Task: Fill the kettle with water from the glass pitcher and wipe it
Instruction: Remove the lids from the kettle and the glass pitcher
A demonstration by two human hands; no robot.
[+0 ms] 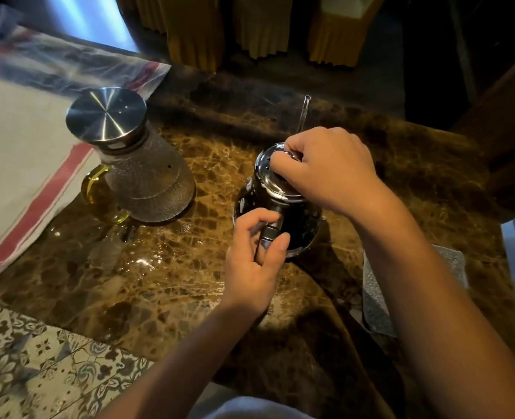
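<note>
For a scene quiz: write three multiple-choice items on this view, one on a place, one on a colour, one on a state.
1. Where does the glass pitcher stand relative to the kettle?
A. To its left
B. To its right
C. On top of it

2. What colour is the pitcher's handle?
A. Blue
B. Yellow
C. Black

3. What is the left hand doing?
A. Lying flat on the counter
B. Holding a cloth
C. Gripping the kettle's handle

Answers: 1 A, the pitcher stands apart on the counter left of the kettle. 2 B, the handle is clear yellow. 3 C, its fingers curl round the handle while the right hand pinches the kettle's lid.
</note>
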